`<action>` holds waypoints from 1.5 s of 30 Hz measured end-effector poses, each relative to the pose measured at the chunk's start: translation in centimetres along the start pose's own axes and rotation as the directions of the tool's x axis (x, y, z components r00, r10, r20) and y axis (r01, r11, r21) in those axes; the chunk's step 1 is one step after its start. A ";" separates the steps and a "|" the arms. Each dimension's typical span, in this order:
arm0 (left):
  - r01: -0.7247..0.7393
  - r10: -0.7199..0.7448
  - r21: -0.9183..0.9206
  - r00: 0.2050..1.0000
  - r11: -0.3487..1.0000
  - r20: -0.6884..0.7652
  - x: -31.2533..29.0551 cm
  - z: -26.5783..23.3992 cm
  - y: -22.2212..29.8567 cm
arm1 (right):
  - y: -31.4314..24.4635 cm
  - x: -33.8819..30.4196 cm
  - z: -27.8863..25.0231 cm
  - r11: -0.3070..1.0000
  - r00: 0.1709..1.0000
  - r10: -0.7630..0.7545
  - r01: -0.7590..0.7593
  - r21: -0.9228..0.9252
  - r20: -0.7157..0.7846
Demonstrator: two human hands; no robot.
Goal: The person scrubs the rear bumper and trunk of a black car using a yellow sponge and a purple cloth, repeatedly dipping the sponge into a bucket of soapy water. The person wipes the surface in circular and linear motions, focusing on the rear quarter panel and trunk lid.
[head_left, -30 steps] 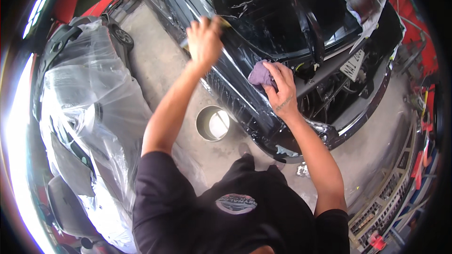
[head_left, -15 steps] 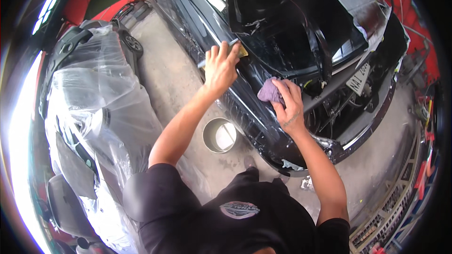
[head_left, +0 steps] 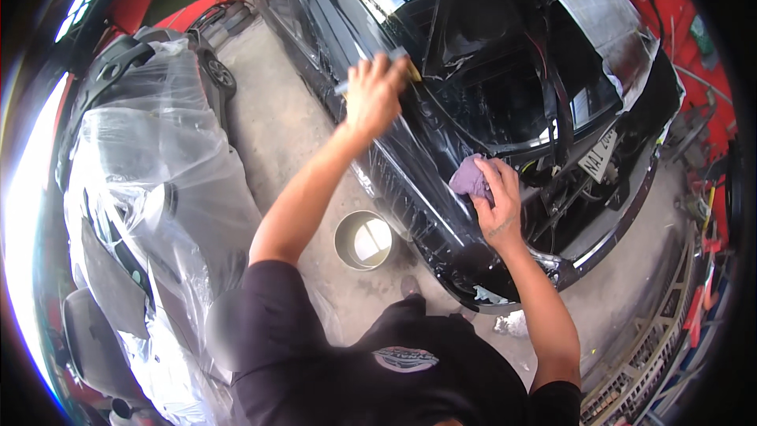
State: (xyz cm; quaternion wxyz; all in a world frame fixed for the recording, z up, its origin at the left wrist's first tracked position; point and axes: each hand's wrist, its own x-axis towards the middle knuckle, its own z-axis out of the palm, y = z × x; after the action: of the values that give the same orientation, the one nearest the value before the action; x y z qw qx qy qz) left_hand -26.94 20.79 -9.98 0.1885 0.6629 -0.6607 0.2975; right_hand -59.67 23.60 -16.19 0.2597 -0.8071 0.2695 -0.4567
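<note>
My left hand [head_left: 374, 96], slightly smeared by motion, presses down on the wet black side panel [head_left: 441, 138] of a car. Under its fingers is a flat grey strip [head_left: 342, 88] like sandpaper, sticking out on both sides, with a yellow edge [head_left: 414, 71] of something beneath. Most of that piece is hidden by the hand. Closer to the car's rear corner, my right hand [head_left: 500, 201] grips a crumpled purple cloth or sponge [head_left: 470, 177] against or just over the same panel. Its fingers curl round the right side of it.
A round bucket of whitish liquid [head_left: 339, 241] stands on the concrete floor beside the car. To the left is another car under clear plastic sheeting [head_left: 197, 229]. The black car's raised panel [head_left: 481, 16] and opened rear [head_left: 552, 197] lie ahead right. A slatted rack [head_left: 646, 347] stands at lower right.
My left hand has slid a little farther along the panel, away from me, with the grey strip. My right hand and the purple cloth sit slightly lower and more to the right.
</note>
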 end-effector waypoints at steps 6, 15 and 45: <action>0.213 -0.200 0.077 0.969 0.974 -0.144 5.0 0.8 -4.4 | 0.0 -0.7 0.6 1.000 1.000 -0.003 0.003 0.022 0.016; 0.062 -0.061 0.045 0.998 0.997 -0.011 5.4 0.0 -4.8 | -0.1 -0.7 0.0 1.000 1.000 0.015 -0.015 0.007 0.012; 0.161 -0.155 0.145 0.986 0.976 -0.054 5.5 0.4 -6.7 | -0.3 -0.4 0.3 0.998 0.998 0.055 -0.056 0.026 0.042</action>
State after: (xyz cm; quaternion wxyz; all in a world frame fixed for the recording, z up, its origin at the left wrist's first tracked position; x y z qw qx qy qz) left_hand -20.52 16.75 -5.76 0.1756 0.7191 -0.5776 0.3440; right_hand -59.55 24.17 -16.36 0.2889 -0.8048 0.2802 -0.4363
